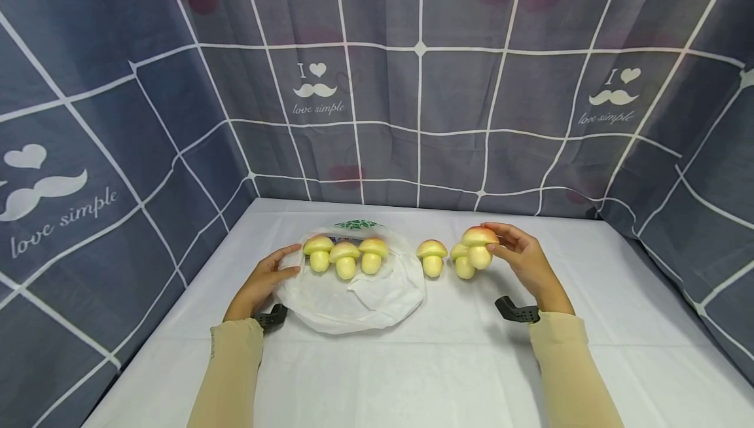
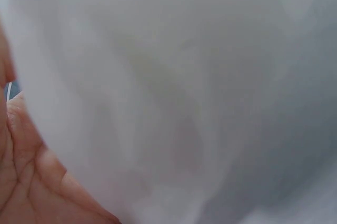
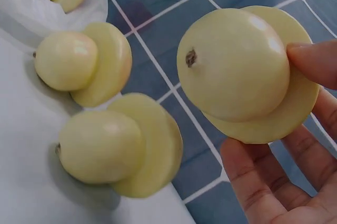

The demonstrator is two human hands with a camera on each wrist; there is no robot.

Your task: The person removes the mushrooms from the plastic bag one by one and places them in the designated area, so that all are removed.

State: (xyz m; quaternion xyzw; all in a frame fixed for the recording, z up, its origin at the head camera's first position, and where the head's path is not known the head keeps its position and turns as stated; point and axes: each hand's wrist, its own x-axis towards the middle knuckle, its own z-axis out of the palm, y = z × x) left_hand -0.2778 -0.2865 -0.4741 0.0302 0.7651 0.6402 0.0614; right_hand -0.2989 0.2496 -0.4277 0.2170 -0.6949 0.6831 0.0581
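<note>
My right hand pinches a mushroom-shaped fruit, yellow below with a reddish cap, between thumb and fingers. In the right wrist view its round pale body faces the camera, a dark dried spot at its end. Two more mushroom-shaped fruits stand on the table: one partly hidden behind the held one, another to its left. At the left, thumb and fingers of my left hand hold the edge of a white plastic bag. Three similar fruits sit at the bag. Blurred bag film fills the left wrist view.
A white cloth covers the table. Dark grey-blue curtains with white grid lines stand behind and on both sides. Green print shows at the bag's far edge. A black wrist device sits by the right sleeve.
</note>
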